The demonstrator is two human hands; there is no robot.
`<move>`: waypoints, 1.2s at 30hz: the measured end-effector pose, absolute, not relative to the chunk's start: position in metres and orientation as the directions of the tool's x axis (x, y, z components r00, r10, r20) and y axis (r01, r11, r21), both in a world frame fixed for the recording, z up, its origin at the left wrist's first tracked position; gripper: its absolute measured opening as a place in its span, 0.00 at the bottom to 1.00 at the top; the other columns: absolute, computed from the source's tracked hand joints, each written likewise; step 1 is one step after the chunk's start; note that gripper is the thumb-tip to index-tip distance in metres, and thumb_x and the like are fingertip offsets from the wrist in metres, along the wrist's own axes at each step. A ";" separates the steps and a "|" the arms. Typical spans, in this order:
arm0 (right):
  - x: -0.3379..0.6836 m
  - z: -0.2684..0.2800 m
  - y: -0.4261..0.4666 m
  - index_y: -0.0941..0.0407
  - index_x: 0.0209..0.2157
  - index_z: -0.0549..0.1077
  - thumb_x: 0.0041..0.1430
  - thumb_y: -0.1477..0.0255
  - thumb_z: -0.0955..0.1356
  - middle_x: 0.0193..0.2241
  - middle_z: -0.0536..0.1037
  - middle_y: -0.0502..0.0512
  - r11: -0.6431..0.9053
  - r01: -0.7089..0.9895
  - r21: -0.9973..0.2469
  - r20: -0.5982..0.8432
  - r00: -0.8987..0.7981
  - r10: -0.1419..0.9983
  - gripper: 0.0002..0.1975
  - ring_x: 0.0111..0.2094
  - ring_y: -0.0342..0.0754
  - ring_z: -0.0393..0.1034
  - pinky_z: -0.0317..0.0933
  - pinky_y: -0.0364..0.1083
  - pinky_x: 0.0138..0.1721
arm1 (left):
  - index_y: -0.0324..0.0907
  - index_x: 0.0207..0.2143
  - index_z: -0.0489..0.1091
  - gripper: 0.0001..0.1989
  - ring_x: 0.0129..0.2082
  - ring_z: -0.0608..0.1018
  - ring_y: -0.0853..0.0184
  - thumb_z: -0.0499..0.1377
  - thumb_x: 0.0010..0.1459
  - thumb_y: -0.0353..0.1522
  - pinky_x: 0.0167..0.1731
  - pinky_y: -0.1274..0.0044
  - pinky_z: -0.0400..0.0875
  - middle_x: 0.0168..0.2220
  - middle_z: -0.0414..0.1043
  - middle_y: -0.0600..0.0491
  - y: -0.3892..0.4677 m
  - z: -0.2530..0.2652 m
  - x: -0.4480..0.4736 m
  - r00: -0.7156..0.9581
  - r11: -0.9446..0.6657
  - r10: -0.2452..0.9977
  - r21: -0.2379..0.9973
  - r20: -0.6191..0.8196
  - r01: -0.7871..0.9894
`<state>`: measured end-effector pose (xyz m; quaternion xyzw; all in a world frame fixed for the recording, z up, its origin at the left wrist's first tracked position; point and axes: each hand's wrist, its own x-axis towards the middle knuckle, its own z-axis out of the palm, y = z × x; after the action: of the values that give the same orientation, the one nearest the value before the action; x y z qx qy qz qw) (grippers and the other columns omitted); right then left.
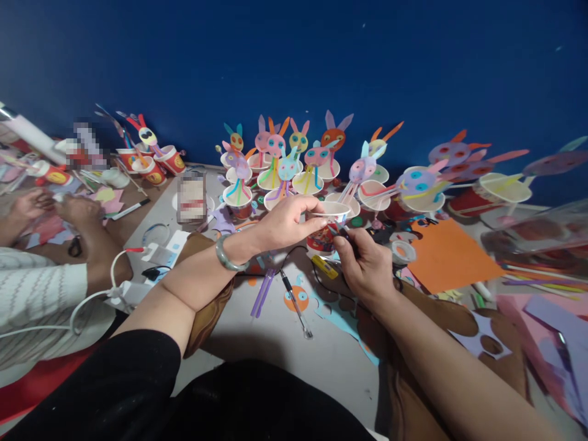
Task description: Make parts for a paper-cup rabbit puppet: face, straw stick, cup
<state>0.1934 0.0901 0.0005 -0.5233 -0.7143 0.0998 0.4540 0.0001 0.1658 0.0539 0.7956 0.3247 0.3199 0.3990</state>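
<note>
My left hand [294, 217] is closed on the rim of a red printed paper cup [318, 245] with a white inside. Fingers wrap a dark-handled tool [344, 234] in my right hand [370, 266]; its thin metal tip meets the cup's side near the rim. Whether it is scissors or a knife I cannot tell. Below the cup lies a yellow-handled cutter [324, 267]. Closer to me are an orange paper face [296, 298] with blue eyes, a clear pen [294, 300] partly across it, and purple strips [263, 294].
Several cups with paper rabbit heads [288, 164] line the blue wall [294, 55]. An orange sheet [452, 257] and coloured paper [551, 331] lie right. Left are a power strip with white cables [124, 294] and another person's hands [78, 211] over paper pieces.
</note>
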 end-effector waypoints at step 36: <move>0.193 0.004 0.089 0.52 0.26 0.64 0.71 0.56 0.63 0.17 0.61 0.44 0.372 0.638 -0.675 0.477 -0.007 0.879 0.20 0.18 0.41 0.55 0.51 0.43 0.22 | 0.40 0.31 0.70 0.09 0.32 0.71 0.71 0.61 0.60 0.35 0.33 0.77 0.67 0.29 0.72 0.54 0.161 0.049 0.003 0.571 -0.352 0.796 0.922 0.201 0.165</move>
<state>0.1930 0.0886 0.0036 -0.5440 -0.6969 0.1346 0.4476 0.0034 0.1611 0.0489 0.7508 0.3199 0.3347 0.4711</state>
